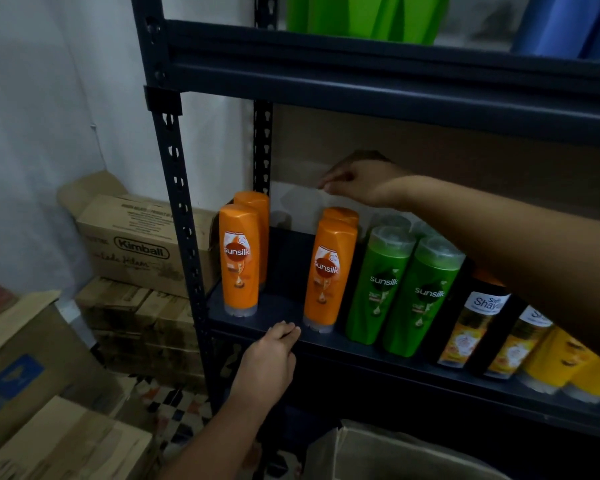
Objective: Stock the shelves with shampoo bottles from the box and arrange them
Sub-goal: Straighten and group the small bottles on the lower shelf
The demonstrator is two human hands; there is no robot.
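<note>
Under the left hand (267, 365)'s straight fingers: dark shelf (284, 308) front edge | right hand (357, 183) loose, empty, above orange bottles (329, 275) | cartons (142, 244) left of fingers, white wall

**Hidden, cropped and unreadable items**

Rear orange bottles (257, 206): only caps and shoulders show behind the front pair. Rear green bottles (390, 221): caps only. Yellow bottles (568, 368): blurred, partly cut by the right edge, labels unreadable. Black bottle (478, 327): top hidden by forearm. Right hand (357, 183): fingertips blurred, contact unclear. Open box (395, 455): cropped at the bottom edge.
</note>
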